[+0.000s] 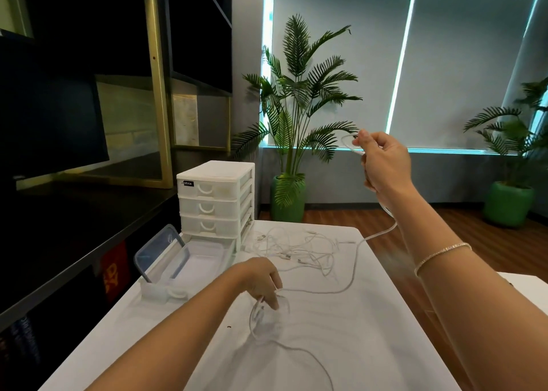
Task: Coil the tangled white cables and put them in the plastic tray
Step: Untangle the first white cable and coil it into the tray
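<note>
Coiling under way: my left hand (264,287) pinched the first loops of one white cable (350,284) above the table (385,346), my right hand (382,159) gripping its raised end (next, another wrap), plastic tray (201,257) waiting.

Bench (341,346) runs forward from the camera. At its far left corner: drawer unit (216,202), 3 drawers stacked. Directly before it, on the bench: tray (204,257), with lid (161,252) propped upright at its left side. Cable tangle (299,249) lies right of the drawer unit, at the far edge. 1 cable (353,275) trails from near the tangle toward bench centre. Left of bench: shelving (89,123). Behind bench, on the floor: 2 plants, one (296,109) centre, one (513,153) far right.
</note>
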The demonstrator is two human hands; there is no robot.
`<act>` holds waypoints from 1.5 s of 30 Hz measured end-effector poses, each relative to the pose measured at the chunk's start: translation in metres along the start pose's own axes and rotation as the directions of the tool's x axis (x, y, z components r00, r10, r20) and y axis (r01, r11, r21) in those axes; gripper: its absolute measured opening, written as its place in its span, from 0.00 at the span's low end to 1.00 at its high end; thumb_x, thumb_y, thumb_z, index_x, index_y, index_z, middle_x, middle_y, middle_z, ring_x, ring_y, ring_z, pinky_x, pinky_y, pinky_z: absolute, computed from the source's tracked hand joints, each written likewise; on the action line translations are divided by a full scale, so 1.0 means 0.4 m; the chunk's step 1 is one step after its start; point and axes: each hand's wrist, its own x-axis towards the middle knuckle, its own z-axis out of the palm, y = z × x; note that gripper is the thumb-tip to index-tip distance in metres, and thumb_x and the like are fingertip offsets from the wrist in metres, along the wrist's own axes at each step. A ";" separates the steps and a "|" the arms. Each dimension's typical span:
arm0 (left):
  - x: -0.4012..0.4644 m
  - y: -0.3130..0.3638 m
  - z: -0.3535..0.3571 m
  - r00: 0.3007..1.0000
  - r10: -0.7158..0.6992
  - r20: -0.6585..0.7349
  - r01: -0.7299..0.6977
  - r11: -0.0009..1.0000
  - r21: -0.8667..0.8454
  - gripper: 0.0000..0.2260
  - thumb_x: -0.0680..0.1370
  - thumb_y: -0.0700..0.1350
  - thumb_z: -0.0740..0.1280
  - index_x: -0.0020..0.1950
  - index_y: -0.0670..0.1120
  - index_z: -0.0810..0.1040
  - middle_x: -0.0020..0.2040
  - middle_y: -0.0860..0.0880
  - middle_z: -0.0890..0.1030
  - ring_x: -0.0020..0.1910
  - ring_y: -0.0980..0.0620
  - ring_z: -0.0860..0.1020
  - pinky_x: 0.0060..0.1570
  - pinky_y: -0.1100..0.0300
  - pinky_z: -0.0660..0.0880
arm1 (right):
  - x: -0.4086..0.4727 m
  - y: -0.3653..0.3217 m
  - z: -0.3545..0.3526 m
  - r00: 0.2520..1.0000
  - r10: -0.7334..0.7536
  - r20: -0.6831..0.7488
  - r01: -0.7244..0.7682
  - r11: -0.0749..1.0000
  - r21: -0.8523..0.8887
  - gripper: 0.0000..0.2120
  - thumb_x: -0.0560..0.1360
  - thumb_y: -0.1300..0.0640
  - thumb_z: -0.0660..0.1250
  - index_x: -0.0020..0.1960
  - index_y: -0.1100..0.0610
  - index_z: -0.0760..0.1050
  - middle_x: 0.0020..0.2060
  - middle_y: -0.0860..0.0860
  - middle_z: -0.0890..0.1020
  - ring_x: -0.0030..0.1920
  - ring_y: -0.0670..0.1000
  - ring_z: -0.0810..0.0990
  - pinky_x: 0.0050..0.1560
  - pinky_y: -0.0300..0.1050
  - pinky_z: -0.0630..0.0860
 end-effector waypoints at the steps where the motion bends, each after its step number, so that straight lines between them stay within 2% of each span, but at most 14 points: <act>1: -0.005 -0.005 -0.010 1.000 0.018 -0.012 -0.019 0.996 -0.084 0.18 0.70 0.37 0.74 0.59 0.42 0.78 0.51 0.46 0.79 0.46 0.51 0.77 0.46 0.64 0.76 | 0.001 0.007 -0.005 1.000 -0.003 0.005 0.003 1.000 -0.021 0.12 0.77 0.45 0.60 0.39 0.49 0.77 0.28 0.46 0.69 0.26 0.47 0.62 0.22 0.36 0.60; 4: -0.019 -0.010 -0.040 0.995 0.080 -0.053 -0.095 0.919 -0.382 0.10 0.73 0.32 0.68 0.51 0.43 0.80 0.55 0.45 0.80 0.56 0.48 0.77 0.54 0.61 0.75 | 0.002 0.029 -0.013 1.000 0.003 0.028 -0.002 0.998 -0.057 0.12 0.77 0.45 0.61 0.43 0.50 0.78 0.26 0.47 0.68 0.25 0.47 0.62 0.21 0.36 0.60; 7: -0.031 0.006 -0.066 0.987 0.094 -0.130 -0.156 0.759 -0.632 0.11 0.75 0.28 0.62 0.43 0.42 0.79 0.56 0.40 0.80 0.58 0.46 0.78 0.54 0.60 0.75 | -0.002 0.048 -0.009 0.999 -0.004 0.046 0.009 0.994 -0.109 0.12 0.77 0.45 0.61 0.46 0.51 0.79 0.27 0.47 0.71 0.27 0.46 0.66 0.23 0.38 0.63; 14: -0.025 0.030 -0.108 0.924 -0.015 -0.383 -0.341 0.424 -0.839 0.15 0.76 0.26 0.53 0.47 0.40 0.75 0.48 0.41 0.79 0.47 0.46 0.81 0.43 0.61 0.81 | -0.018 0.072 0.006 0.997 -0.021 0.080 0.033 0.986 -0.160 0.11 0.76 0.45 0.62 0.37 0.44 0.77 0.30 0.43 0.72 0.31 0.44 0.67 0.30 0.41 0.64; 17: 0.007 0.010 -0.095 0.871 -0.028 -0.490 -0.366 0.629 -0.686 0.12 0.77 0.29 0.55 0.47 0.43 0.74 0.53 0.42 0.76 0.51 0.45 0.80 0.50 0.56 0.80 | -0.036 0.077 0.017 0.993 0.000 0.120 0.018 0.988 -0.152 0.11 0.76 0.46 0.62 0.39 0.45 0.79 0.29 0.44 0.72 0.30 0.45 0.67 0.28 0.41 0.63; 21: 0.031 -0.003 -0.051 0.902 0.094 -0.422 -0.225 0.935 -0.273 0.14 0.78 0.34 0.59 0.61 0.47 0.72 0.67 0.45 0.70 0.64 0.46 0.72 0.57 0.56 0.73 | -0.062 0.075 0.028 0.958 0.073 0.278 -0.026 0.985 -0.168 0.12 0.77 0.49 0.63 0.47 0.54 0.81 0.26 0.44 0.71 0.27 0.42 0.65 0.27 0.36 0.61; 24: 0.032 0.015 -0.043 0.949 0.074 -0.308 -0.092 0.995 -0.043 0.18 0.78 0.40 0.63 0.68 0.46 0.68 0.71 0.44 0.67 0.67 0.46 0.69 0.59 0.58 0.70 | -0.078 0.075 0.026 0.864 0.208 0.459 -0.106 0.966 -0.237 0.13 0.77 0.48 0.62 0.48 0.54 0.80 0.25 0.50 0.67 0.24 0.46 0.59 0.24 0.38 0.56; 27: 0.044 0.029 -0.053 0.969 -0.031 -0.246 0.089 0.969 0.231 0.27 0.77 0.52 0.65 0.72 0.44 0.64 0.73 0.43 0.64 0.71 0.43 0.64 0.68 0.49 0.65 | -0.084 0.084 0.020 0.762 0.327 0.560 -0.164 0.933 -0.321 0.15 0.78 0.47 0.59 0.49 0.55 0.80 0.26 0.52 0.68 0.24 0.47 0.58 0.25 0.40 0.55; 31: 0.036 0.060 -0.072 0.956 -0.054 -0.288 0.150 0.935 0.323 0.33 0.73 0.61 0.66 0.73 0.48 0.63 0.75 0.44 0.60 0.74 0.40 0.58 0.70 0.39 0.58 | -0.090 0.099 0.020 0.694 0.387 0.607 -0.206 0.915 -0.348 0.18 0.79 0.46 0.56 0.51 0.58 0.78 0.25 0.51 0.67 0.24 0.48 0.56 0.24 0.40 0.54; 34: 0.006 0.083 -0.081 0.930 0.184 -0.318 -0.188 0.982 0.019 0.28 0.73 0.51 0.71 0.71 0.50 0.66 0.73 0.49 0.65 0.69 0.47 0.66 0.63 0.55 0.67 | -0.098 0.106 0.020 0.667 0.404 0.626 -0.233 0.911 -0.340 0.18 0.80 0.47 0.55 0.47 0.58 0.77 0.26 0.51 0.66 0.23 0.47 0.56 0.24 0.40 0.54; 37: -0.033 0.103 -0.072 0.900 0.340 -0.274 -0.427 0.814 -0.394 0.19 0.75 0.47 0.69 0.65 0.52 0.72 0.67 0.51 0.72 0.64 0.51 0.70 0.59 0.57 0.67 | -0.107 0.115 0.017 0.658 0.409 0.633 -0.273 0.912 -0.306 0.18 0.80 0.47 0.55 0.44 0.57 0.76 0.25 0.49 0.67 0.23 0.46 0.57 0.23 0.39 0.55; 39: -0.043 0.107 -0.059 0.876 0.362 -0.318 -0.478 0.728 -0.491 0.11 0.77 0.50 0.66 0.58 0.50 0.78 0.61 0.49 0.78 0.62 0.51 0.73 0.62 0.55 0.67 | -0.114 0.123 0.013 0.657 0.409 0.633 -0.304 0.912 -0.274 0.18 0.80 0.47 0.55 0.41 0.57 0.75 0.24 0.49 0.67 0.23 0.46 0.57 0.23 0.39 0.55; 42: -0.058 0.108 -0.042 0.854 0.328 -0.404 -0.519 0.600 -0.609 0.09 0.80 0.47 0.61 0.46 0.46 0.79 0.42 0.48 0.84 0.47 0.52 0.79 0.54 0.59 0.71 | -0.125 0.135 0.009 0.662 0.419 0.622 -0.342 0.907 -0.247 0.17 0.79 0.47 0.56 0.41 0.58 0.73 0.24 0.49 0.66 0.22 0.46 0.57 0.22 0.39 0.54; 45: -0.069 0.107 -0.028 0.867 0.308 -0.390 -0.493 0.425 -0.759 0.12 0.82 0.43 0.56 0.43 0.43 0.75 0.23 0.52 0.74 0.27 0.55 0.75 0.55 0.54 0.76 | -0.139 0.149 0.005 0.670 0.440 0.598 -0.333 0.898 -0.289 0.18 0.78 0.45 0.57 0.44 0.59 0.73 0.24 0.49 0.63 0.21 0.46 0.55 0.22 0.38 0.54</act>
